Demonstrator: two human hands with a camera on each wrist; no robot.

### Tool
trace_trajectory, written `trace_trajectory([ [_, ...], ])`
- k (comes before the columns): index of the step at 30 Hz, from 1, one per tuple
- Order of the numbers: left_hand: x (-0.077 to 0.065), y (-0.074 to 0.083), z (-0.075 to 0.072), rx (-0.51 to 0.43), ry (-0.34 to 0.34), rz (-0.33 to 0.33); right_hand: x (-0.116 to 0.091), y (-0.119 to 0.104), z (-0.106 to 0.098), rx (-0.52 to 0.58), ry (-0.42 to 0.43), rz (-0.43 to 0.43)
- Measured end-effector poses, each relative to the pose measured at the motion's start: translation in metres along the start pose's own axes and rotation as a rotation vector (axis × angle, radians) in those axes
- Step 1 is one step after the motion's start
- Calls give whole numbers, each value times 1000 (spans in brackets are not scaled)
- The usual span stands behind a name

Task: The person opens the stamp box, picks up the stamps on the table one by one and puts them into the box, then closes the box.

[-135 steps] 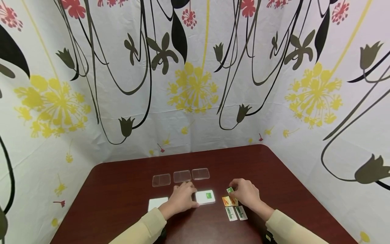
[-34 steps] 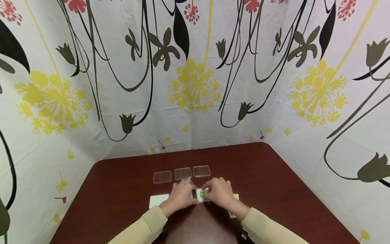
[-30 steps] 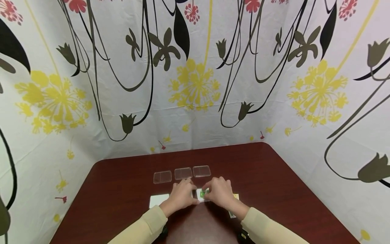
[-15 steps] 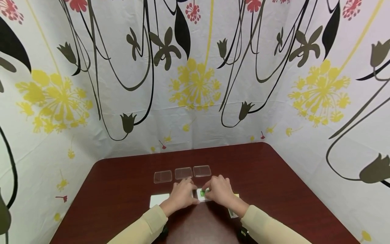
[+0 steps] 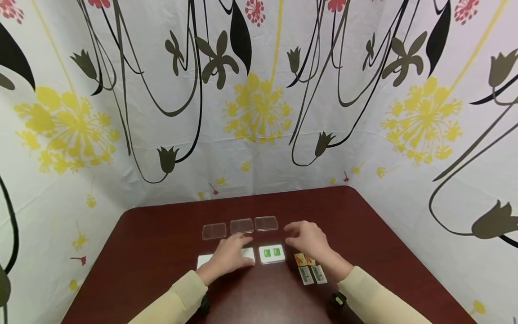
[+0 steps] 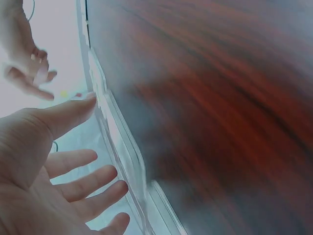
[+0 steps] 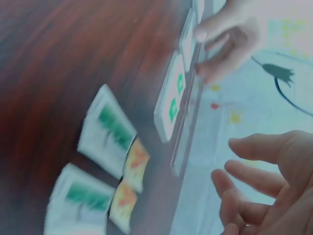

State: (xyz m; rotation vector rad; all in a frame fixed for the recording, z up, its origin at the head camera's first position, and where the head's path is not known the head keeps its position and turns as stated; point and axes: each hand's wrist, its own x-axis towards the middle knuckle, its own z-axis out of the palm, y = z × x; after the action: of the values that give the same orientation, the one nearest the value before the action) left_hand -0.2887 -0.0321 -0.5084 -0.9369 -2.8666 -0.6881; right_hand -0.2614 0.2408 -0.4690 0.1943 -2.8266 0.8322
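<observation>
A white case (image 5: 272,254) bearing two green squares (image 5: 277,252) lies flat on the tabletop (image 5: 154,252), between its left and right edges. The left hand (image 5: 227,254) spreads over white panels (image 5: 247,255) on the case's left-edge side, thumb apart from loosely bent fingers; contact cannot be told. The right hand (image 5: 309,238) is spread too, holding nothing, on the case's right-edge side. Nearer the right edge lie two orange cards (image 5: 301,259) and two white-and-green cards (image 5: 305,275). Three clear trays (image 5: 241,226) line up toward the far edge, before a flowered curtain (image 5: 259,171).
</observation>
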Motion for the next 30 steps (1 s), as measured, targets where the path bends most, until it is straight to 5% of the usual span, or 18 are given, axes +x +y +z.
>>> trace_trajectory([
  [11, -24, -24, -20, 18, 11, -12, -27, 27, 1, -88, -36, 99],
  [21, -32, -28, -12, 9, -14, -35, -41, 34, 17, -162, -21, 119],
  [30, -37, -26, -10, 12, -21, -50, -44, 35, 18, -122, 7, 101],
])
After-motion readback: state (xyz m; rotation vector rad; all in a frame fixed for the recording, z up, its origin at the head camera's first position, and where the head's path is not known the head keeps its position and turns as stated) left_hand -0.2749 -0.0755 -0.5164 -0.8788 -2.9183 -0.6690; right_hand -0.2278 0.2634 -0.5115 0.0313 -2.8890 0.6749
